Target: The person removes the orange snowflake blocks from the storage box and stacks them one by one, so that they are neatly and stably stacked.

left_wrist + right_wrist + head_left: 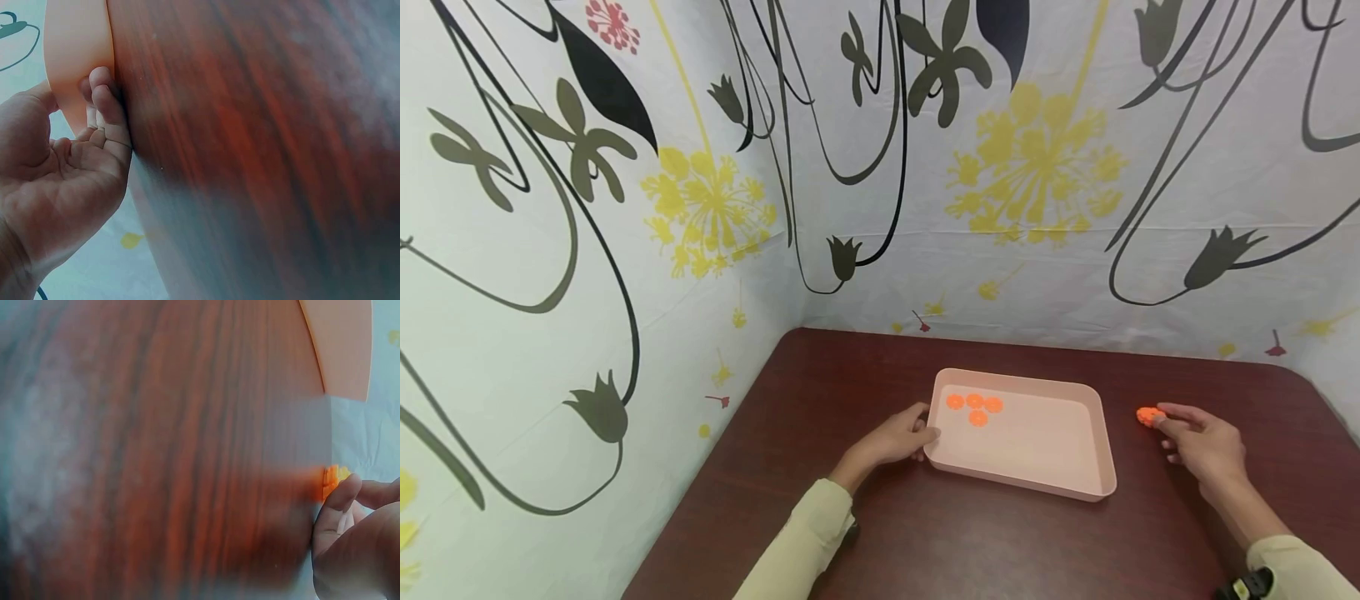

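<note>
A pale pink rectangular tray (1037,446) lies on the dark table, several flat orange pieces (976,401) near its far left corner. My left hand (891,437) grips the tray's left side, thumb over the rim; in the left wrist view the fingers of that hand (75,169) lie against the tray's outer wall (81,37). To the right of the tray, my right hand (1210,446) pinches orange pieces (1150,417) between thumb and fingers. In the right wrist view the orange pieces (334,481) show at the fingertips of my right hand (362,544), low over the table.
The dark red-brown table (925,542) has its far edge against a white cloth with a flower pattern (1037,167), which also hangs along the left side. A dark band with a small device (1247,585) is on the right wrist.
</note>
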The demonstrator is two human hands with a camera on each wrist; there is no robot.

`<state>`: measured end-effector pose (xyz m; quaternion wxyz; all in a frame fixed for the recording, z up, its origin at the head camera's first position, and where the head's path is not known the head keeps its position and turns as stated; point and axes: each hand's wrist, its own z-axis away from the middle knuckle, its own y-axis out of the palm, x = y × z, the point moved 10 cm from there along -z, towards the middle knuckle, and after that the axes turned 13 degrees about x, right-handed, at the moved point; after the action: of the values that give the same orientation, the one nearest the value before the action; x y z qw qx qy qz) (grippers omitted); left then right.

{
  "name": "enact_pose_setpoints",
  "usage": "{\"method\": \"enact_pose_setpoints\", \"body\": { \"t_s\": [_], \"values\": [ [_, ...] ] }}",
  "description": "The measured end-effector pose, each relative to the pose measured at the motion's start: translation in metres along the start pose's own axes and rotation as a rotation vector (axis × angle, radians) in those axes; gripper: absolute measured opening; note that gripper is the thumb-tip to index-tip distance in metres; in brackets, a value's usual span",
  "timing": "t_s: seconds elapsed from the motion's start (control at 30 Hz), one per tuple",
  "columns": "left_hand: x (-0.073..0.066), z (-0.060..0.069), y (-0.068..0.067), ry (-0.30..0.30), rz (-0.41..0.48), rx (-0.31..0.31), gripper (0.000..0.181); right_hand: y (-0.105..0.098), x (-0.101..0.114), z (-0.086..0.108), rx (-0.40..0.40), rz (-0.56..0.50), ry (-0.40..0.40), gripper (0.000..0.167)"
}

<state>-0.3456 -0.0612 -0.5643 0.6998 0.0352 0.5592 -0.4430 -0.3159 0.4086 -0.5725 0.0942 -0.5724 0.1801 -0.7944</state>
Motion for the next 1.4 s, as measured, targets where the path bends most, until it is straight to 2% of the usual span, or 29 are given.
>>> {"method": "enact_pose_setpoints", "body": {
  "t_s": [0.23, 0.47, 0.67, 0.93, 1.03, 1.2, 1.4],
  "values": [
    [-0.003, 0.0, 0.0, 0.018, -0.011, 0.004, 0.055, -0.001, 0.002, 0.001, -0.004, 0.032, -0.016, 0.055],
    [-0.001, 0.0, 0.0, 0.007, -0.011, 0.009, 0.054, 0.0, 0.003, 0.001, 0.012, 0.028, 0.005, 0.054],
    [-0.003, -0.001, 0.0, 0.012, -0.013, 0.004, 0.052, -0.001, 0.004, 0.002, -0.017, 0.05, 0.018, 0.052],
    [-0.002, 0.001, 0.0, 0.001, -0.017, -0.004, 0.053, 0.001, 0.005, 0.005, -0.027, 0.006, 0.027, 0.055],
    [-0.002, 0.003, 0.0, 0.0, -0.011, -0.006, 0.055, 0.005, 0.014, 0.008, -0.042, -0.001, 0.007, 0.055],
    [-0.003, 0.003, 0.0, 0.007, -0.011, -0.001, 0.055, 0.021, 0.04, 0.016, -0.056, -0.051, -0.096, 0.046],
    [-0.002, 0.002, 0.0, 0.013, -0.02, 0.0, 0.052, 0.052, 0.079, 0.027, 0.016, -0.149, -0.25, 0.031]
  ]
}}
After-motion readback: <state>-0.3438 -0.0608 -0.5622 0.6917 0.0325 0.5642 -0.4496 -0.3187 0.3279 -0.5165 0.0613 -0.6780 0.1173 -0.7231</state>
